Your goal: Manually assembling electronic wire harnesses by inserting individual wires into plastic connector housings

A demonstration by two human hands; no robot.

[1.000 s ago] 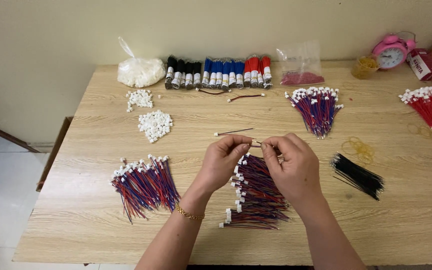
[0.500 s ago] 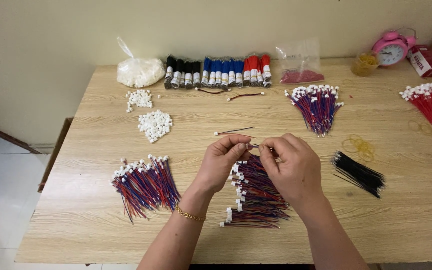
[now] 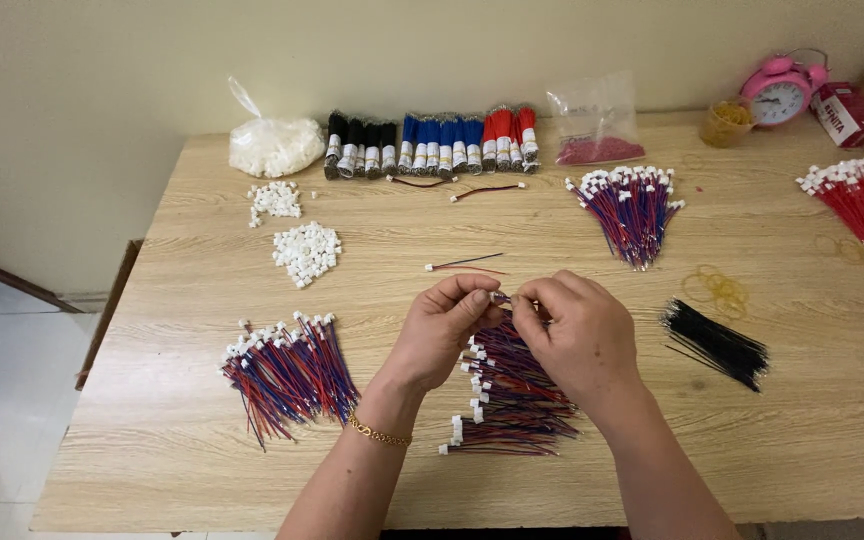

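Both hands meet above the wire pile (image 3: 512, 400) at the table's (image 3: 152, 480) near edge. The left hand (image 3: 442, 335) and right hand (image 3: 577, 340) pinch one small wire lead (image 3: 500, 298) between their fingertips. Farther off lie a loose wire (image 3: 464, 264), white connectors (image 3: 306, 251) and, along the far edge, spools (image 3: 432, 143).

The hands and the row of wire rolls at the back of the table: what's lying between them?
In the head view, one loose wire with a white plug lies between the hands and the wire rolls, and two more lie nearer the rolls.
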